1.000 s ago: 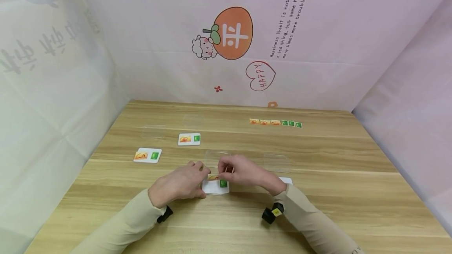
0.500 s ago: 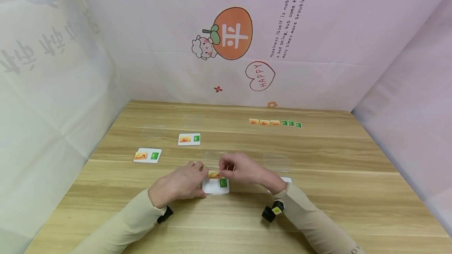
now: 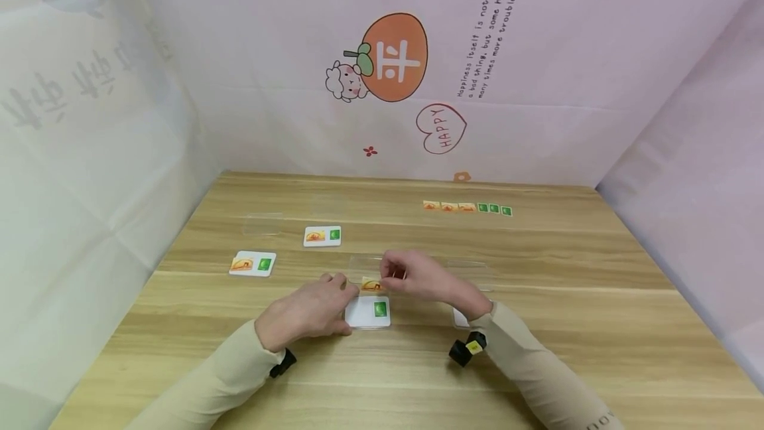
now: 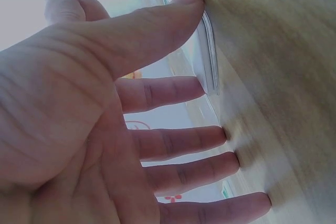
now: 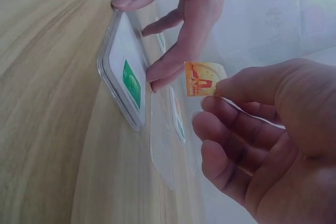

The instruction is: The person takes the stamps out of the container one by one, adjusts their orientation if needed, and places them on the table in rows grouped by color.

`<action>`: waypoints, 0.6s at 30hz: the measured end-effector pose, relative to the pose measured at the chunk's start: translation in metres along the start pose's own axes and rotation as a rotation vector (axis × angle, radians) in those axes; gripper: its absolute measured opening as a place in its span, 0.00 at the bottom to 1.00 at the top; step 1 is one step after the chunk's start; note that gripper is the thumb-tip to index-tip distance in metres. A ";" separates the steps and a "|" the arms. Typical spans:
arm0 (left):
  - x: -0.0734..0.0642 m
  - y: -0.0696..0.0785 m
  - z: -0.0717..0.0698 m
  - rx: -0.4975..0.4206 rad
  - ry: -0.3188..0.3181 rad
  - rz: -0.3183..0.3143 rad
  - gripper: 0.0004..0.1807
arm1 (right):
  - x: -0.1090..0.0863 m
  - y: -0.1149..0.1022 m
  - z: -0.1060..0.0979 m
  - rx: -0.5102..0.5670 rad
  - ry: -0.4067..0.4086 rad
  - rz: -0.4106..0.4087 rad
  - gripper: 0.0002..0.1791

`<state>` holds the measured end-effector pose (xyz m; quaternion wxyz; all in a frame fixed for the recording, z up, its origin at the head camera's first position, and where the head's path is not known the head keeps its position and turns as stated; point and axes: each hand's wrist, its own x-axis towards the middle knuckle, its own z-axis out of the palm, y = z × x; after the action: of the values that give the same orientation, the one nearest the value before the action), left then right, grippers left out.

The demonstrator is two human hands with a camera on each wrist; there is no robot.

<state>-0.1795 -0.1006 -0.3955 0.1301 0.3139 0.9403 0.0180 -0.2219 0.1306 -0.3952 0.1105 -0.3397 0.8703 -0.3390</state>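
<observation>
In the head view a white rectangular card (image 3: 361, 314) in a clear case lies before me, with a small green stamp-like piece (image 3: 381, 309) on its right part. My left hand (image 3: 307, 310) holds this card at its left end, thumb on the near edge and index finger on the far edge; its other fingertips rest on the wood in the left wrist view. Above the card's far edge, my right hand (image 3: 420, 275) pinches an orange stamp-like slip (image 5: 202, 81) by one corner between thumb and index finger. The slip is in the air, apart from the card.
Clear plates (image 3: 469, 274) lie beyond the cards. At the left are two white cards (image 3: 253, 264) bearing orange and green pieces. Another white card (image 3: 460, 319) is partly hidden under my right wrist. Orange slips (image 3: 449, 206) and green pieces (image 3: 495, 208) form a row at the back.
The orange slip has come up off the white card and moved away from me, pinched in my right hand. My left hand stays on the card's left end.
</observation>
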 end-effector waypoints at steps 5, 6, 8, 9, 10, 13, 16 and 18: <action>0.001 -0.001 0.000 0.000 0.002 0.009 0.31 | 0.002 0.005 -0.004 0.001 0.011 0.013 0.04; 0.001 -0.001 0.000 0.002 0.003 0.013 0.31 | 0.003 0.006 -0.006 0.002 0.016 0.016 0.04; 0.001 -0.001 0.000 0.005 0.004 0.017 0.30 | 0.004 0.008 -0.009 -0.003 0.029 0.014 0.04; 0.000 -0.001 0.001 0.007 0.004 0.016 0.30 | 0.004 0.009 -0.011 -0.001 0.033 0.010 0.04; 0.000 -0.001 0.001 0.009 0.005 0.016 0.30 | 0.004 0.010 -0.013 -0.001 0.037 0.003 0.04; -0.001 -0.001 0.001 0.011 0.005 0.013 0.30 | 0.006 0.012 -0.018 -0.015 0.050 -0.010 0.04; -0.001 0.000 0.000 0.010 0.005 0.009 0.29 | 0.007 0.013 -0.023 -0.041 0.051 -0.009 0.04; -0.002 0.000 -0.001 0.009 0.005 0.007 0.29 | 0.009 0.015 -0.026 -0.056 0.050 0.000 0.04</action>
<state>-0.1783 -0.1013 -0.3945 0.1263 0.3178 0.9396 0.0150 -0.2468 0.1460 -0.3853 0.0790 -0.3338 0.8821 -0.3229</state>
